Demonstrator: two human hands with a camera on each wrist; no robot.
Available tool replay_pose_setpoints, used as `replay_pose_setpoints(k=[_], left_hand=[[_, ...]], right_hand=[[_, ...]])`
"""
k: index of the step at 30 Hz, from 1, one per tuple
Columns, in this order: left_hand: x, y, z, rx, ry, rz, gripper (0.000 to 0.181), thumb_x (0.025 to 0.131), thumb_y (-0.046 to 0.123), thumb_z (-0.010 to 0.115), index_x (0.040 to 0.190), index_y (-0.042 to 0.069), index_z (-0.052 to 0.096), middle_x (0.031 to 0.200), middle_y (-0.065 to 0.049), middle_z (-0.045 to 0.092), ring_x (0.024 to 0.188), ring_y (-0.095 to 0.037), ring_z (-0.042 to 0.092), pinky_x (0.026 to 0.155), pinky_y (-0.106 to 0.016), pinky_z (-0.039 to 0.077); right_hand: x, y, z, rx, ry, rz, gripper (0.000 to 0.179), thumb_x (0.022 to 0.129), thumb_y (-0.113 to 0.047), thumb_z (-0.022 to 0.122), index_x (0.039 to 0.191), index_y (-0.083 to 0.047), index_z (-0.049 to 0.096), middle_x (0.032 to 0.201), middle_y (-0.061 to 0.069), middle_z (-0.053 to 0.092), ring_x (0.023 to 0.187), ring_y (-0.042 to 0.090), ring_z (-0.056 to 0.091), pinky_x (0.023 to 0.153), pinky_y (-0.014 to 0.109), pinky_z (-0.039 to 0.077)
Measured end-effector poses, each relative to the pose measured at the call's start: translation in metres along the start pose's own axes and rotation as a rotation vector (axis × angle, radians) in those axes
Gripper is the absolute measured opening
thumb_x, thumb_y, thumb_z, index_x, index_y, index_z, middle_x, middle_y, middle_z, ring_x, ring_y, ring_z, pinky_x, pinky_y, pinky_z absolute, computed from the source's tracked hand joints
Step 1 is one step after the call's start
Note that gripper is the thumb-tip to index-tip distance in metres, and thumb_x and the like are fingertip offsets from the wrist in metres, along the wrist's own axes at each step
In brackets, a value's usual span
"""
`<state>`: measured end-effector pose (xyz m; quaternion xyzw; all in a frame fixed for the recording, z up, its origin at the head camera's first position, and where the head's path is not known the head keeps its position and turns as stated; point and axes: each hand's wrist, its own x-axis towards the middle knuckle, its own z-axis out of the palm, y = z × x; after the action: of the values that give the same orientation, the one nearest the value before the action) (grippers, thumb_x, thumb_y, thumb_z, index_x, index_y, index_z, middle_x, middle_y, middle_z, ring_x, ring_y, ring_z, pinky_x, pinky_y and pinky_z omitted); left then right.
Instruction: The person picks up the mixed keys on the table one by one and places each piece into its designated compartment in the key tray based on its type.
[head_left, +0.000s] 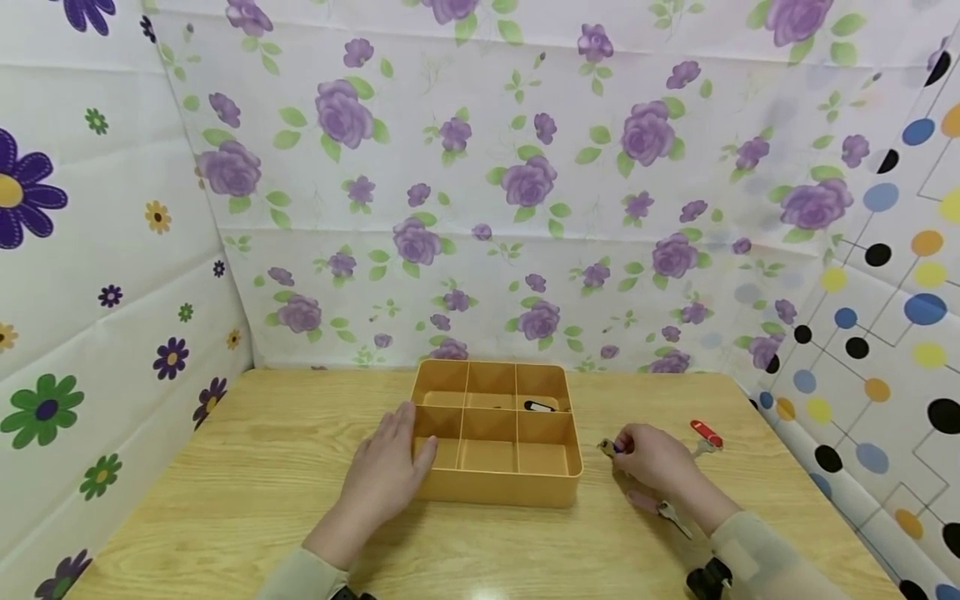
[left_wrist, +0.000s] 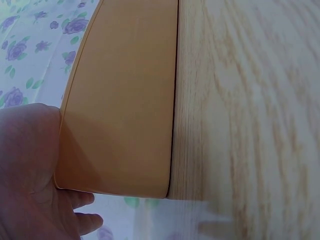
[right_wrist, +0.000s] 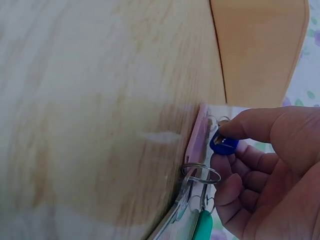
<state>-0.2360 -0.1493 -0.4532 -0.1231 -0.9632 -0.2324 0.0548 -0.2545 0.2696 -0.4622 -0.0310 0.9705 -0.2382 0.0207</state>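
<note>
An orange divided organizer box [head_left: 495,487] stands on the table. My left hand [head_left: 386,467] holds its left wall, fingers along the outside and thumb over the rim; in the left wrist view the hand [left_wrist: 30,170] lies at the box's corner. To the right of the box, my right hand [head_left: 656,454] pinches a key with a blue tag [right_wrist: 224,144] between thumb and forefinger, low over the table. A key with a pink tag [head_left: 642,501] lies nearer the front, its ring [right_wrist: 200,172] showing close below the fingers. A green tag [right_wrist: 202,227] also shows there.
A key with a red tag [head_left: 707,433] lies farther right on the wooden table [head_left: 300,433]. One back compartment of the box holds a black-and-white tag [head_left: 538,407]. Flowered cloth [head_left: 442,208] hangs behind the table, with patterned cloths at both sides.
</note>
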Motion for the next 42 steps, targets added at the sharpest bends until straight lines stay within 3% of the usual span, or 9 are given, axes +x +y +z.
replay_pose_setpoints(k=[6,14,21,28,33,37,42], left_hand=[[0.000,0.000,-0.001,0.006,0.002,-0.003,0.082,0.119,0.054,0.040,0.174,-0.004,0.020,0.180,-0.021,0.021,0.165,-0.047,0.020,0.126,-0.075,0.024],[0.000,0.001,0.001,0.000,0.003,-0.002,0.082,0.118,0.054,0.040,0.173,-0.004,0.021,0.180,-0.021,0.022,0.165,-0.047,0.020,0.126,-0.075,0.024],[0.000,0.001,0.001,0.003,0.006,-0.005,0.082,0.118,0.054,0.041,0.173,-0.004,0.022,0.180,-0.021,0.022,0.165,-0.047,0.021,0.126,-0.075,0.025],[-0.001,0.001,0.002,-0.002,0.006,-0.010,0.086,0.117,0.061,0.037,0.173,-0.004,0.023,0.180,-0.021,0.023,0.165,-0.047,0.021,0.126,-0.075,0.024],[0.000,0.001,0.002,-0.033,-0.007,-0.020,0.102,0.111,0.077,0.029,0.173,-0.004,0.021,0.180,-0.021,0.020,0.166,-0.045,0.018,0.126,-0.075,0.022],[0.001,-0.001,-0.001,-0.087,-0.055,-0.026,0.115,0.104,0.084,0.039,0.174,-0.004,0.015,0.181,-0.022,0.012,0.167,-0.045,0.014,0.125,-0.078,0.019],[0.001,-0.003,-0.006,-0.128,-0.112,-0.012,0.123,0.100,0.079,0.060,0.174,-0.004,0.006,0.182,-0.022,0.006,0.167,-0.045,0.010,0.124,-0.079,0.017]], right_hand=[[0.001,0.002,-0.002,-0.005,-0.007,-0.021,0.008,0.099,-0.008,0.075,0.101,-0.010,0.067,0.088,0.002,0.062,0.076,0.021,0.054,0.072,0.041,0.043],[-0.004,0.011,-0.002,-0.031,0.018,-0.048,0.008,0.101,-0.014,0.080,0.099,-0.014,0.072,0.087,-0.002,0.065,0.075,0.020,0.054,0.070,0.041,0.043],[-0.003,0.013,-0.006,0.040,0.056,-0.061,0.011,0.100,-0.013,0.083,0.107,-0.006,0.080,0.094,-0.001,0.073,0.081,0.016,0.065,0.073,0.042,0.057],[-0.005,0.009,-0.013,0.151,0.082,-0.058,0.014,0.103,-0.011,0.079,0.114,-0.003,0.078,0.096,0.001,0.073,0.080,0.017,0.064,0.067,0.036,0.054],[-0.004,0.006,-0.019,0.236,0.121,-0.074,0.018,0.105,-0.013,0.078,0.118,-0.002,0.077,0.104,0.004,0.076,0.089,0.018,0.070,0.070,0.036,0.057],[-0.004,0.002,-0.024,0.295,0.133,-0.071,0.025,0.107,-0.015,0.076,0.126,0.001,0.075,0.111,0.007,0.077,0.097,0.023,0.073,0.075,0.038,0.061],[-0.001,-0.006,-0.031,0.322,0.154,-0.079,0.032,0.108,-0.019,0.076,0.131,0.002,0.073,0.113,0.009,0.077,0.100,0.026,0.074,0.077,0.038,0.062]])
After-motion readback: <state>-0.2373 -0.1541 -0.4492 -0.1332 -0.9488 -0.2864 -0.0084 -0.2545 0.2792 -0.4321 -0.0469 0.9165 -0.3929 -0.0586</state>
